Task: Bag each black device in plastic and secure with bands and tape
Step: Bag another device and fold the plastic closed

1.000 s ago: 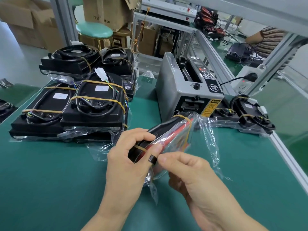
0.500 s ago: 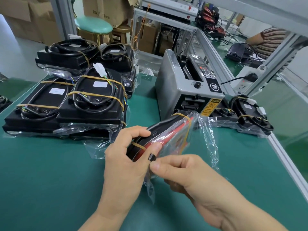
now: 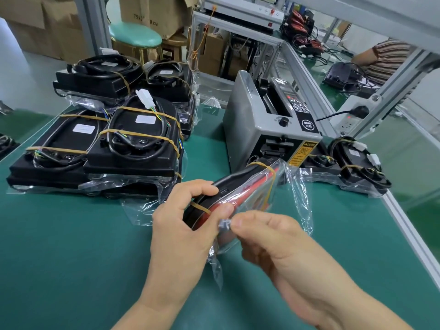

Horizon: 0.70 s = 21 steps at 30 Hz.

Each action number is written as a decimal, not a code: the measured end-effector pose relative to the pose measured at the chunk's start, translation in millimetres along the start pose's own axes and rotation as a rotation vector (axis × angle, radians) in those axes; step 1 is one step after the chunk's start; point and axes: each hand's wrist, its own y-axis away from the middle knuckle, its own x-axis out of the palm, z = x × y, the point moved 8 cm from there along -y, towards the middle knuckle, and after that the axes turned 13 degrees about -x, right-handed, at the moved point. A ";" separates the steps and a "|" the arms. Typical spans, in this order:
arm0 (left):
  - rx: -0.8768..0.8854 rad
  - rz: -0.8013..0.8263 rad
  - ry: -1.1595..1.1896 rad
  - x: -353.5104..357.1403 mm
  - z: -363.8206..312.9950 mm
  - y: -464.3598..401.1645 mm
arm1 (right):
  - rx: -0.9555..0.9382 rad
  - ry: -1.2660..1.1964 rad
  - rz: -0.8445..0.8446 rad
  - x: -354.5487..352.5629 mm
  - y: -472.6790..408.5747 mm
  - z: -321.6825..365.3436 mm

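A black device with a red side [image 3: 240, 186] sits on edge in a clear plastic bag [image 3: 297, 194], wrapped by tan rubber bands. My left hand [image 3: 181, 225] grips its near end, fingers curled over the top. My right hand [image 3: 269, 236] pinches a fold of the bag's plastic against the device's near end, beside my left thumb. A grey tape dispenser machine [image 3: 266, 127] stands just behind the device.
Several bagged, banded black devices [image 3: 133, 144] are stacked at the left on the green table [image 3: 71, 258]. Another bagged device [image 3: 357, 167] lies right of the machine by the table's aluminium edge rail [image 3: 409, 232]. A person in a striped shirt [image 3: 385, 55] sits far right.
My right hand's fingertips have slid along the near end, and the small black piece seen there earlier is now covered by folded plastic. The device stays in my left hand.
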 end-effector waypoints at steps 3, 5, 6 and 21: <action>-0.006 0.010 -0.015 -1.0 0.7 0.4 | -0.245 0.111 0.058 -10.5 -7.2 48.6; -0.023 0.021 -0.042 -0.2 2.2 2.0 | -0.296 0.271 0.102 -18.7 -19.2 70.2; -0.030 0.025 -0.063 1.1 2.6 3.3 | -0.284 0.379 0.119 -22.4 -26.6 73.9; -0.003 0.020 -0.149 6.5 0.0 12.6 | -0.091 0.800 0.224 -21.2 -40.9 55.5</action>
